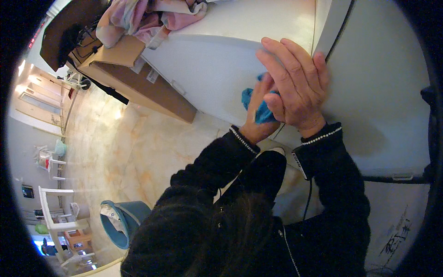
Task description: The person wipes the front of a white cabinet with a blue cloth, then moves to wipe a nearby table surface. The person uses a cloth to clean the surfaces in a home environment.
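A crumpled blue cloth (264, 113) lies in my left hand (260, 128), its folds showing on both sides of the thumb and fingers. The right hand partly hides this hand. My right hand (297, 87) is raised just above and to the right of the cloth, back up, with its fingers stretched out and nothing in it. Its thumb side overlaps the cloth in the picture, and I cannot tell if they touch. Beyond both hands stands a white cabinet (217, 64) with a pale top.
Pink patterned fabric (180, 21) is heaped on the cabinet top. An open cardboard box (138, 83) stands to its left. A grey panel (378, 92) rises close on my right. Behind me at left are a blue bucket (134, 210) and a white chair (55, 226) on the marbled floor (138, 147).
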